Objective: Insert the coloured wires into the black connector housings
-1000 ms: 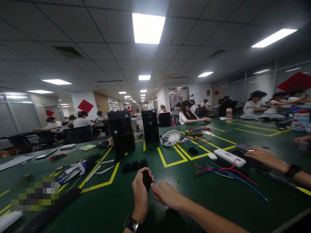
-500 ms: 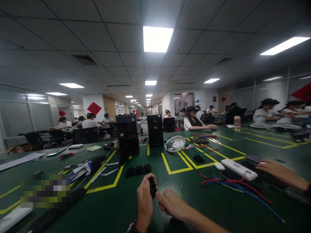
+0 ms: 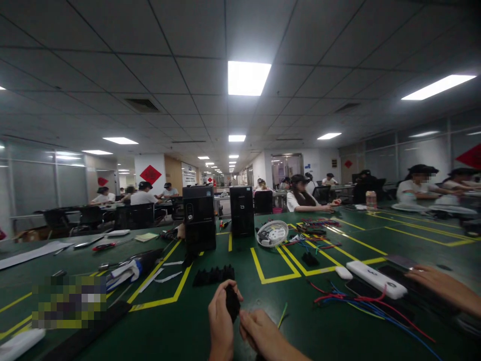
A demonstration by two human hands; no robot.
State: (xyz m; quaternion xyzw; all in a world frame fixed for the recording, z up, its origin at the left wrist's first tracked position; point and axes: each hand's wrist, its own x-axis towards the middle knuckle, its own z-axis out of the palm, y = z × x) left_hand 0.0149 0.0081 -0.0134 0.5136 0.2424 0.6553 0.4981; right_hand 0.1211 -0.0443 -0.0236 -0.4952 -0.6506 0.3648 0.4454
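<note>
My left hand [image 3: 220, 321] is closed around a small dark black piece [image 3: 233, 303], held low over the table at the front middle. Its outline looks uneven, and its kind is hard to make out. Against its right side my right hand [image 3: 259, 332] is closed in a pinch; whatever lies between those fingertips is hidden. A short green wire [image 3: 282, 316] shows just beyond my right hand; whether it lies on the table I cannot tell. Farther forward, a black ridged strip [image 3: 213, 276] rests on the table.
Two black computer towers [image 3: 199, 220] stand ahead on the green table [image 3: 150, 333]. A white basket [image 3: 280, 233] sits right of them. Red and blue wires [image 3: 361, 300] lie beside a white power strip [image 3: 376, 279]. Another person's hand [image 3: 432, 281] reaches in at right.
The view has tilted up slightly, so things sit lower in the picture. Both hands remain together at the black piece, which is turned a little.
</note>
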